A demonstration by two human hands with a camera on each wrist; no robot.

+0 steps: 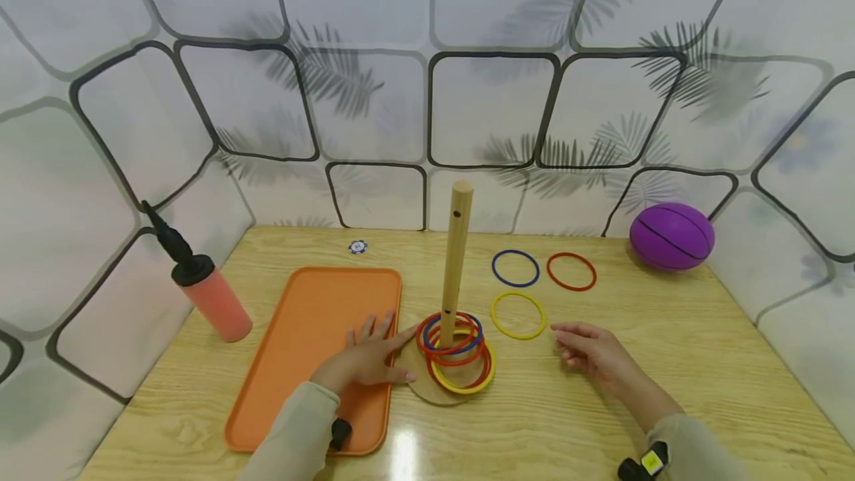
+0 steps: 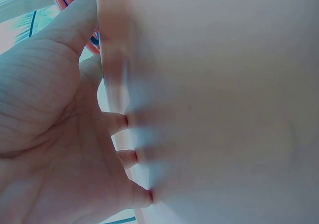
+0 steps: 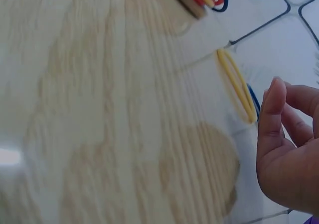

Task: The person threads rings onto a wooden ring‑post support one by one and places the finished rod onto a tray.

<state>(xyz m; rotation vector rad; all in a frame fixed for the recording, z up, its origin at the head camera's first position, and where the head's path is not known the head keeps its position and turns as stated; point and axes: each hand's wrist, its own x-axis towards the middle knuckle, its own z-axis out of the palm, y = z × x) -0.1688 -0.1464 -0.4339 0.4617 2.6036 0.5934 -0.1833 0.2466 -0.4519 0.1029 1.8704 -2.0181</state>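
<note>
A wooden post [image 1: 457, 258] stands on a round wooden base [image 1: 424, 387], with several red, blue and yellow rings [image 1: 493, 370] stacked around its foot. To its left, the left hand [image 1: 364, 361] lies spread across the right rim of an orange tray [image 1: 334, 303]. Its index finger reaches to the rings and its thumb to the base's edge. Close up, the left wrist view shows fingertips [image 2: 144, 198] against the tray. Just right of a flat yellow ring [image 1: 513, 293], the right hand [image 1: 597, 355] hovers empty, fingers loosely curled and thumb near the index tip.
Behind the yellow ring lie a blue ring [image 1: 516, 286] and a red ring [image 1: 566, 254]. A purple ball [image 1: 672, 236] rests at the back right. On the left stands a pink hand pump [image 1: 217, 303]. A small poker chip [image 1: 358, 246] lies near the back wall.
</note>
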